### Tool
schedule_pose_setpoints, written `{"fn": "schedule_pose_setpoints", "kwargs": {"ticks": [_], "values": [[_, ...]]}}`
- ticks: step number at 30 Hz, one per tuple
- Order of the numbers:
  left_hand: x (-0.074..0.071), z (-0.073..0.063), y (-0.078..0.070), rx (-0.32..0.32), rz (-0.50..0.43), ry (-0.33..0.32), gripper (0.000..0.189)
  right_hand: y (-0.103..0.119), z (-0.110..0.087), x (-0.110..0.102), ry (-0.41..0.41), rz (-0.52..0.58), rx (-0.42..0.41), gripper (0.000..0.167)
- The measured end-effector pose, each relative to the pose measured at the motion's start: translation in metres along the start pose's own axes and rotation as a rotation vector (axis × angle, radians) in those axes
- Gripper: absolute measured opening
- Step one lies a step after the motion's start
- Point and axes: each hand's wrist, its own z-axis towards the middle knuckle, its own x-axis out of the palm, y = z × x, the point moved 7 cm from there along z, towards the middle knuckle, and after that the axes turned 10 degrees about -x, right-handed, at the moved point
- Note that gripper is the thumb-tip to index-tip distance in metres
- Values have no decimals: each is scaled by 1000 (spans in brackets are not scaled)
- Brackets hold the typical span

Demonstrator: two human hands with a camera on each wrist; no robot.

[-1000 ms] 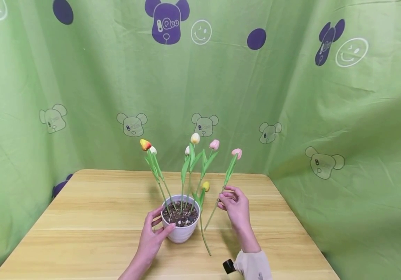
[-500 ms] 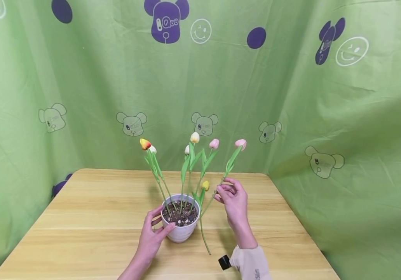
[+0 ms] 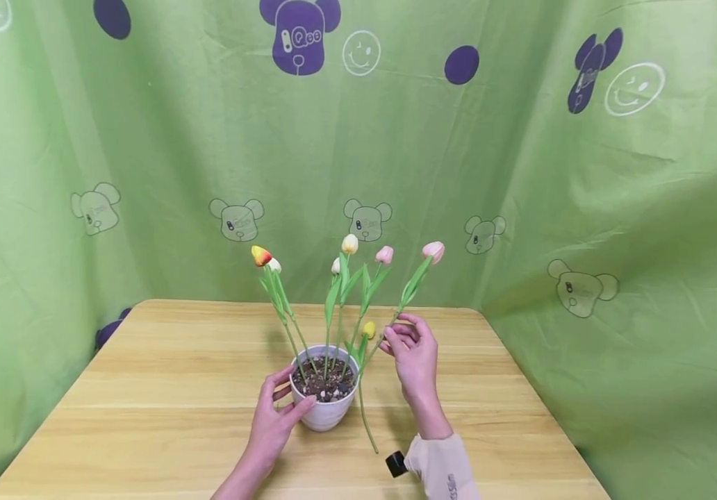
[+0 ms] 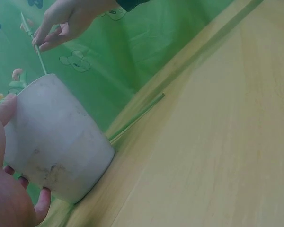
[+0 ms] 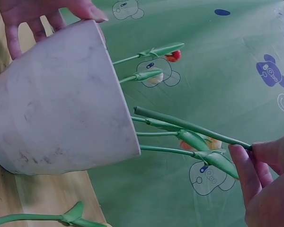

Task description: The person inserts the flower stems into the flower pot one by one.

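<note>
My left hand (image 3: 273, 422) holds a white flower pot (image 3: 324, 417) of dark soil, thumb at the rim and fingers along its side. Several artificial tulips stand in the soil: an orange-red one (image 3: 261, 255), two white ones, a cream one (image 3: 349, 244) and a pink one (image 3: 384, 255). Between thumb and fingers, my right hand (image 3: 417, 364) pinches the stem of another pink tulip (image 3: 433, 252), tilted with its bloom up and to the right. In the right wrist view, that tulip's stem (image 5: 194, 126) ends just above the pot's rim.
A yellow tulip (image 3: 369, 330) lies on the wooden table (image 3: 165, 396) just right of the pot, its stem pointing toward me. Green printed curtains (image 3: 421, 153) hang behind and at both sides. A black device (image 3: 396, 464) sits at my right sleeve.
My right hand has moved left and slightly up with the pink tulip, bringing its stem's lower end from beside the pot to the rim. My left hand stays on the pot.
</note>
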Motion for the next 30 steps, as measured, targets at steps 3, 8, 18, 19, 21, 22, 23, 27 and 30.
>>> {"fn": "schedule_pose_setpoints", "kwargs": {"ticks": [3,8,18,19,21,22,23,27,30], "values": [[1,1,0,0,-5,2,73,-1,0,1,-5,-4,-12,37],[2,1,1,-7,-7,-2,74,-4,0,2,-8,-2,-24,38],[2,-1,-1,-10,3,-7,74,-8,-7,16,4,25,-53,39],[1,-1,-1,-10,6,-7,74,-9,-8,18,7,23,-56,39],[1,-1,-1,-9,6,-5,74,-10,-10,23,11,24,-62,38],[1,-1,-1,-7,6,-4,74,-10,-11,25,13,26,-68,38],[1,-1,-1,-8,6,-4,73,-10,-13,28,19,27,-75,37],[1,-1,-1,-12,5,-4,73,-11,-18,37,45,14,-107,36],[2,-1,-1,-10,8,-4,73,-10,-21,43,64,-2,-121,36]]}}
